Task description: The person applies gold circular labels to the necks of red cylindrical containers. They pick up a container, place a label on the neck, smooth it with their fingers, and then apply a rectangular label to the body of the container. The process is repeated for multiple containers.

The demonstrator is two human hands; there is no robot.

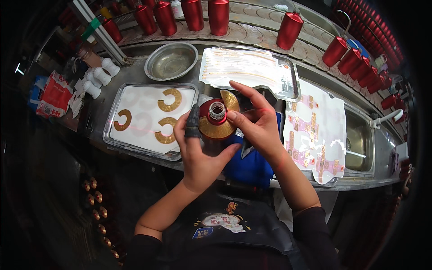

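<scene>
A red bottle point(206, 107) with an open, clear threaded neck stands in front of me, seen from above. A gold C-shaped label point(217, 129) curves round its shoulder, and one end point(230, 100) is lifted off at the far right. My left hand point(199, 162) cups the bottle's left and near side, with a black finger cot point(193, 121) on one finger. The thumb of my right hand point(258, 123) presses the label beside the neck, its other fingers spread above. The bottle's lower body is hidden; a blue cloth-like thing point(252, 168) lies beneath my right wrist.
At left, a metal tray point(108, 130) holds a white sheet with gold C-shaped labels point(170, 100). A metal bowl point(171, 61) is behind it. Label sheets point(238, 67) lie at the back and right, near a sink point(362, 144). Red bottles point(289, 30) line the conveyor point(256, 33).
</scene>
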